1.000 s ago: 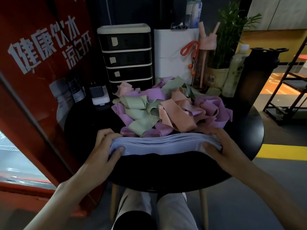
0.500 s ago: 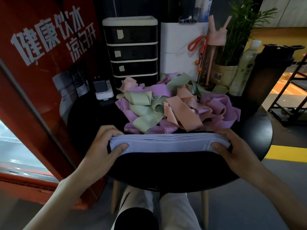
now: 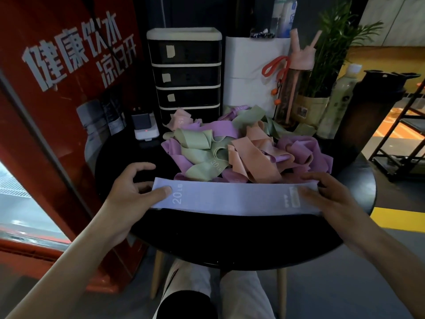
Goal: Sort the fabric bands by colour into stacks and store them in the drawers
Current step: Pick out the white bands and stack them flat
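Observation:
A stack of lavender-blue fabric bands [image 3: 234, 199] lies flat at the near side of the round black table [image 3: 230, 236], its top band marked "20 LB". My left hand [image 3: 128, 199] holds its left end with the thumb on top. My right hand [image 3: 331, 199] holds the right end, thumb and fingers over it. Behind the stack lies a loose pile of purple, green and peach bands [image 3: 230, 153]. The black drawer unit [image 3: 186, 74] stands at the back of the table with all its drawers closed.
A small white charger [image 3: 146, 130] sits left of the pile. A white box [image 3: 253, 70], pink bottle [image 3: 296, 77], potted plant [image 3: 326, 54], pale green bottle [image 3: 338, 102] and dark tumbler [image 3: 372, 107] crowd the back right. A red panel [image 3: 57, 111] walls the left side.
The stack has turned from edge-on to flat, so its printed top face now shows. My left fingers have come off its far side; the thumb stays on top.

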`<move>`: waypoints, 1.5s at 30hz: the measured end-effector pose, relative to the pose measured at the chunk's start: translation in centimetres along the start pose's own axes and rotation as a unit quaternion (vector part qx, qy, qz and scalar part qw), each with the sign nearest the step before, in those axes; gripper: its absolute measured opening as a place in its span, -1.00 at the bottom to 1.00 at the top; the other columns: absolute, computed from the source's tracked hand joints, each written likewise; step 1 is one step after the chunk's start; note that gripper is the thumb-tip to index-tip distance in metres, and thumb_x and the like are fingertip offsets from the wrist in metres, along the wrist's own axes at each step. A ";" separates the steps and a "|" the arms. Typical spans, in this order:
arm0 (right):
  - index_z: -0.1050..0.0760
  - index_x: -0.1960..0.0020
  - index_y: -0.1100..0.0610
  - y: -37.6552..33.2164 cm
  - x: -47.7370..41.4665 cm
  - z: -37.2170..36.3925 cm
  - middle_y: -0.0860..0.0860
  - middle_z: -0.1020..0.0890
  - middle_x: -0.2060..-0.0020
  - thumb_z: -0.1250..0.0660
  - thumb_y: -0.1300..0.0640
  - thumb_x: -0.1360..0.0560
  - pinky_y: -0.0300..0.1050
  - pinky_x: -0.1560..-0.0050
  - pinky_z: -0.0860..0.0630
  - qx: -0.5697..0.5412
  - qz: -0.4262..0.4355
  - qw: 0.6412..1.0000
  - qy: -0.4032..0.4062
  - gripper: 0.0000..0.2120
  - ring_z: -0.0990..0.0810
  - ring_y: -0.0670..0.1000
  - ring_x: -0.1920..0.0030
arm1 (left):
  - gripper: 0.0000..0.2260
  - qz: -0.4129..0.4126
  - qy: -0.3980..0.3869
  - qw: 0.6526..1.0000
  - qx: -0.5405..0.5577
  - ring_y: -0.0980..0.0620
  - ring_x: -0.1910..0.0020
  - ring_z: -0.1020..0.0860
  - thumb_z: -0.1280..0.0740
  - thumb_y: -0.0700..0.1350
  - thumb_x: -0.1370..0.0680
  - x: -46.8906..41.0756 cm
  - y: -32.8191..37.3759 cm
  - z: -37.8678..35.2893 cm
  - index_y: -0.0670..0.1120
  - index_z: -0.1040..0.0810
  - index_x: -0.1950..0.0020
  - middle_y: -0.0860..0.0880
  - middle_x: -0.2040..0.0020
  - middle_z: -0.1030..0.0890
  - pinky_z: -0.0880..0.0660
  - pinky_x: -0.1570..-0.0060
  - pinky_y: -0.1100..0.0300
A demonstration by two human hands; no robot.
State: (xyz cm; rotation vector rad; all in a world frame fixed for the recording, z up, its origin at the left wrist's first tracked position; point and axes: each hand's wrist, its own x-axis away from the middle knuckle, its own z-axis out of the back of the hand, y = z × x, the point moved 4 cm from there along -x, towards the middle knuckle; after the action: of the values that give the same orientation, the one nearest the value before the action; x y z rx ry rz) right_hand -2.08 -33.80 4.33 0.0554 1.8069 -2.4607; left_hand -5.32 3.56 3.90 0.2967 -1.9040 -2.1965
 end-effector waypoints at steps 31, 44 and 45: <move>-0.57 -0.09 0.19 -16.4 -3.2 -10.0 0.16 -0.65 0.11 -0.32 0.15 -0.57 0.01 0.10 -0.51 0.126 0.168 0.931 -0.299 -0.84 -0.63 0.01 0.11 | -0.45 -0.235 -0.082 0.965 -0.081 -0.13 0.13 -0.70 -0.57 -0.22 -0.40 2.7 14.2 -3.8 0.03 -0.37 -0.25 -0.06 0.05 -0.71 -0.63 0.03 -0.18; -0.56 -0.14 0.27 -21.1 -3.5 -12.7 0.39 -0.57 -0.06 -0.35 -0.05 -0.46 0.34 -0.10 -0.54 -0.028 0.214 0.943 -0.254 -0.58 -0.59 0.37 -0.05 | -0.47 -0.237 0.088 0.954 0.163 0.04 0.21 -0.69 -0.51 -0.34 -0.42 3.8 13.7 -2.2 -0.07 -0.32 -0.23 -0.01 0.21 -0.71 -0.60 0.23 0.23; -0.54 -0.15 0.31 -21.8 -3.4 -13.1 0.46 -0.50 -0.10 -0.36 -0.09 -0.45 0.48 -0.09 -0.47 -0.030 0.213 0.944 -0.251 -0.51 -0.51 0.47 -0.10 | -0.48 -0.247 0.092 0.951 0.162 0.08 0.24 -0.68 -0.51 -0.35 -0.42 3.8 14.0 -1.9 -0.09 -0.31 -0.23 0.02 0.24 -0.71 -0.58 0.25 0.26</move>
State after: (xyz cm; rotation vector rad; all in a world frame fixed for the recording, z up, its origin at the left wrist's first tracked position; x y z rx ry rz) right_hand -0.98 -14.72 21.39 -0.1550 1.4610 -1.8987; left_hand -7.88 -1.30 17.42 1.1017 -2.2578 -2.0063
